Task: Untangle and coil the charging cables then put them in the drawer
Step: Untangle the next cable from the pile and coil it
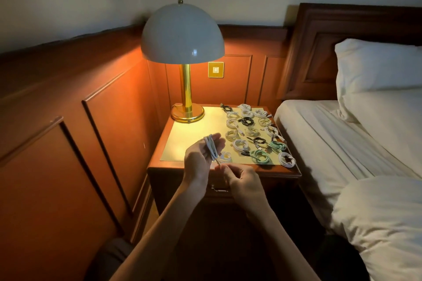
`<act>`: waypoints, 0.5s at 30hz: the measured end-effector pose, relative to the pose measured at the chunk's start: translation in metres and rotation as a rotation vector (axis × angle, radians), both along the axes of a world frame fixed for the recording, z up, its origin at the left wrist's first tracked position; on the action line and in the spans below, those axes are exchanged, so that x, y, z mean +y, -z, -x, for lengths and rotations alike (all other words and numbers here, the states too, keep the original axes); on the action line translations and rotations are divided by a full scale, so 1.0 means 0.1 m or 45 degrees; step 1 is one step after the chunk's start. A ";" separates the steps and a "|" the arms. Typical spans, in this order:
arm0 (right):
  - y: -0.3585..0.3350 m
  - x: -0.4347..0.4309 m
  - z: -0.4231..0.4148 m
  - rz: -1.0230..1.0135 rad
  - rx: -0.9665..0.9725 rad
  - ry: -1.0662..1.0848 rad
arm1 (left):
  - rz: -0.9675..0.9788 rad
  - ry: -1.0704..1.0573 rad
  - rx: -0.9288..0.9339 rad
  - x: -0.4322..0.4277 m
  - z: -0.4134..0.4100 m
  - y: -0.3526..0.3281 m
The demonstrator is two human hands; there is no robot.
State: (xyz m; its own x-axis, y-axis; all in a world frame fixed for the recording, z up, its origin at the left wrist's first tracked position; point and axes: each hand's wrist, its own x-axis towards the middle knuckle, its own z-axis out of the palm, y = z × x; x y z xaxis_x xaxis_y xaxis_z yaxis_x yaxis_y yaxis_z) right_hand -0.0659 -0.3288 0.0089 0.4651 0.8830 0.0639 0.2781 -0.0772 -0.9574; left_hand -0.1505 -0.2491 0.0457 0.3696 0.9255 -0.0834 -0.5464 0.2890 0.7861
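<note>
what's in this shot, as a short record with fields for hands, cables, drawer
left hand: holds a partly coiled white cable above the front of the nightstand
right hand: pinches that cable's loose end
coiled cables: many, mostly white, some black and green, on the mat
drawer: looks closed, handle below the hands
lamp: lit, back left of the nightstand

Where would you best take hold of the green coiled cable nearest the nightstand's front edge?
Pinch the green coil at its near rim, from above and the front: it lies flat on the mat, that side looks free, and a white coil sits close on its right.
</note>
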 end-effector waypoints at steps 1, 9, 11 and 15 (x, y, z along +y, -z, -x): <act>0.00 0.00 -0.06 0.023 -0.157 0.042 | -0.052 -0.016 0.120 -0.01 0.00 0.03; 0.04 -0.10 -0.33 0.036 -0.417 0.049 | 0.144 0.162 0.198 0.10 0.09 0.01; -0.01 -0.11 -0.45 0.079 -0.306 -0.054 | -0.131 0.418 0.388 0.12 0.14 -0.01; -0.21 -0.08 -0.62 -0.059 -0.215 -0.345 | -0.560 0.701 0.624 0.14 0.17 -0.01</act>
State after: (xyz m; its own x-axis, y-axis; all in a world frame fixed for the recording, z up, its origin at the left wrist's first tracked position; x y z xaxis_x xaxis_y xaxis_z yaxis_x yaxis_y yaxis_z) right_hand -0.0042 -0.3370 0.0304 0.1928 0.9676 0.1631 0.4381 0.0639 -0.8966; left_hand -0.1673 -0.2348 0.0468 0.7918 0.6102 -0.0268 0.0131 0.0269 0.9996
